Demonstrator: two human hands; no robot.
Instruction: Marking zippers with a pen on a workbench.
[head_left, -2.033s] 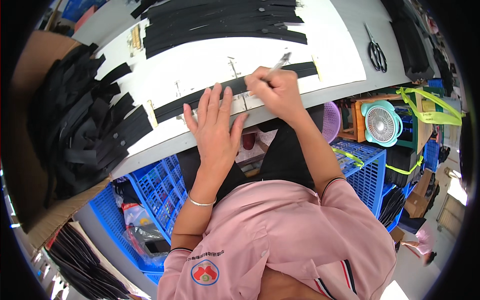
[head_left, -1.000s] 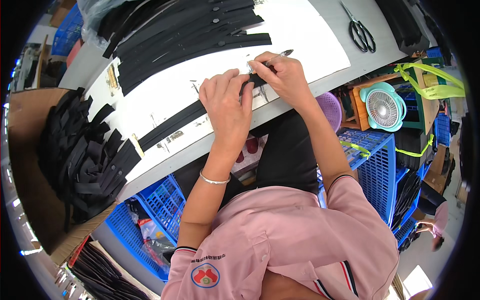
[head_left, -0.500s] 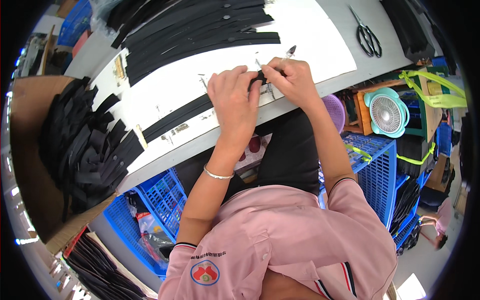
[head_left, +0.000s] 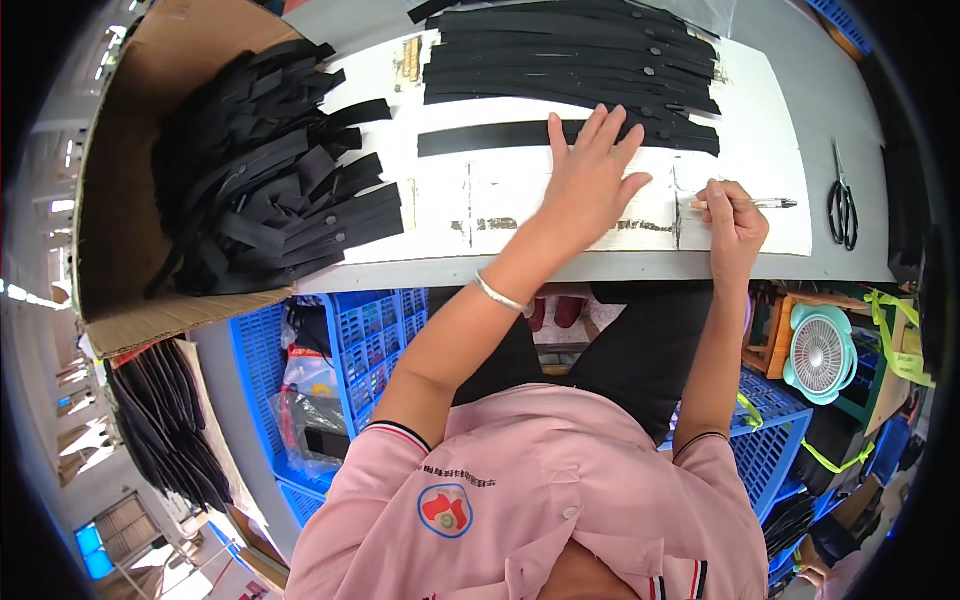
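Beneath the spread, empty fingers of the nearer left hand (head_left: 588,190), a black strip (head_left: 480,138) runs left to right. The right hand (head_left: 737,225) pinches a pen (head_left: 775,203), apart from the strip's right end.

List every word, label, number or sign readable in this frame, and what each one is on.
Pink shirt: one line of dark characters above a round emblem, red inside a blue ring; wording not copied out.
Printed bag in the blue crate: too small to read.
Yellow-green strap: too small to read.
White board: dark marks, no legible words.
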